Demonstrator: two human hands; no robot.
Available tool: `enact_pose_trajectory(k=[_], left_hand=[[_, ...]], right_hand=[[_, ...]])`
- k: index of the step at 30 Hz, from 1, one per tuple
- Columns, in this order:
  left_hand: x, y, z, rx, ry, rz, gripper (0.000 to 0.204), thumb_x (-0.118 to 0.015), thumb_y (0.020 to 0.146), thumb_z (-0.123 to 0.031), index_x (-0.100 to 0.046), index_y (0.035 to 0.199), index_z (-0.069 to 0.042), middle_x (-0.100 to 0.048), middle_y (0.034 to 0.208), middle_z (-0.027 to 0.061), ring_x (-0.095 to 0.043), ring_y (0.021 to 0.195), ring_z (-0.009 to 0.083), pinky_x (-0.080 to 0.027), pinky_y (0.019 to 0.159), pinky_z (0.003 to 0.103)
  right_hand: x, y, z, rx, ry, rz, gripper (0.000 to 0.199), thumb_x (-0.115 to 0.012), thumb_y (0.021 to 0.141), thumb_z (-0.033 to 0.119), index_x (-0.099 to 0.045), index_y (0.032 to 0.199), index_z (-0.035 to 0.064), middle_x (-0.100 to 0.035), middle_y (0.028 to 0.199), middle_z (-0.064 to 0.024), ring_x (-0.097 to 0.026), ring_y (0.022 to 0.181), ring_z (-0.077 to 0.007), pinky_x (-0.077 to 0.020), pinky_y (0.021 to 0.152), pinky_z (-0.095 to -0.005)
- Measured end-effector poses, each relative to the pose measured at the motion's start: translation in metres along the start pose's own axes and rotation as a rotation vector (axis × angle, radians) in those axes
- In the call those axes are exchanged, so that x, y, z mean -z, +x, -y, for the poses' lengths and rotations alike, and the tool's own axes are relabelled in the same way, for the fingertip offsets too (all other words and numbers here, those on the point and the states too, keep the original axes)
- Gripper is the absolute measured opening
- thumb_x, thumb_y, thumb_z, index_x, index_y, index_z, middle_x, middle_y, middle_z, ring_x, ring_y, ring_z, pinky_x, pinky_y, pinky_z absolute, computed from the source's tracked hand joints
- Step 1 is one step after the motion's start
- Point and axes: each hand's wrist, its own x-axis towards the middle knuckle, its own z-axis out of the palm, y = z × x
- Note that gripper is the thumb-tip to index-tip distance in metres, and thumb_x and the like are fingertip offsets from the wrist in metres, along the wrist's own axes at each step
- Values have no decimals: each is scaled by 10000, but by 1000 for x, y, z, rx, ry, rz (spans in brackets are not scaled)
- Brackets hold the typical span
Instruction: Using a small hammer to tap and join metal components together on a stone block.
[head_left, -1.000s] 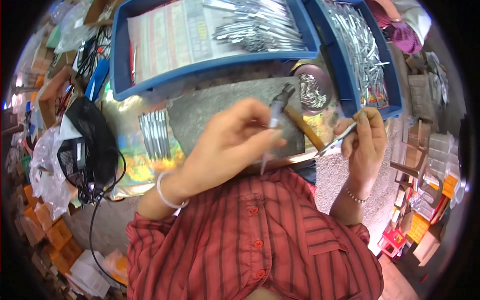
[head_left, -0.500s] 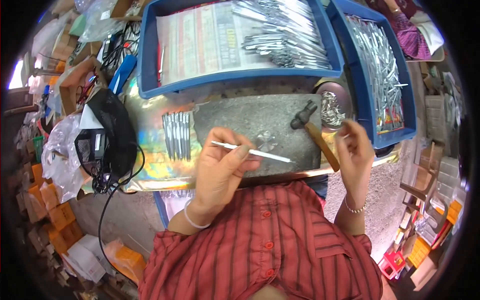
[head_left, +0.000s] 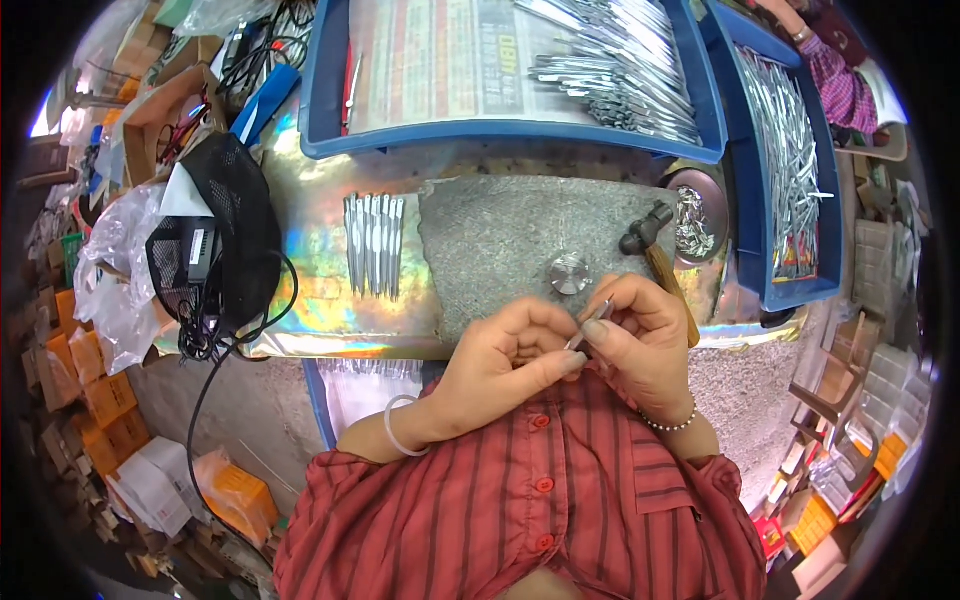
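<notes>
Slab [head_left: 490, 235] open left of metal disc [head_left: 570, 272]; bare surface [head_left: 312, 275] between mesh bag [head_left: 232, 190] and silver rods [head_left: 375, 245], passable. Left hand [head_left: 505, 355] and right hand [head_left: 645, 345] block slab's near edge, large blue tray [head_left: 510, 132] the far side. Hammer [head_left: 648, 230], round dish [head_left: 717, 225], second blue tray [head_left: 805, 292] obstruct right.

At 4 o'clock, the left hand [head_left: 515, 355] and right hand [head_left: 640, 345] partly hid a slim metal piece [head_left: 604, 309]. The top edge cut off a blue tray [head_left: 515, 133] at 12 o'clock. At 2 o'clock, silver parts [head_left: 692, 222] were too small to identify.
</notes>
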Motion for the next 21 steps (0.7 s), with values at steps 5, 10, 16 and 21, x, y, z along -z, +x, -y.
enact_pose_trajectory(k=[5,10,16,21], left_hand=[[4,-2,-2,3,134,65,94,-543,883,-20,-476,941,14,-647,821,88,-624,767,105,-509,678,221],[9,-1,-9,121,-70,143,69,-527,900,-43,-477,915,2,-654,807,109,-636,739,127,-507,663,224],[16,1,-10,215,-204,200,74,-530,906,-70,-481,911,-15,-657,815,126,-645,735,145,-503,644,225],[16,3,-12,239,-221,210,79,-526,910,-77,-485,934,-13,-658,811,129,-646,738,151,-506,643,232]], right_hand=[[-9,5,1,-92,-11,-29,95,-620,838,53,-554,889,7,-553,808,0,-490,628,-12,-377,515,-145],[-12,8,1,-180,-68,-76,96,-601,819,52,-525,824,-6,-543,810,-54,-442,530,-33,-331,433,-164],[-17,13,2,-207,-73,-61,87,-601,825,56,-535,816,0,-551,786,-38,-419,513,-25,-311,426,-162],[-18,15,1,-206,-64,-53,86,-601,828,57,-538,815,1,-560,788,-29,-440,550,-25,-325,452,-168]])
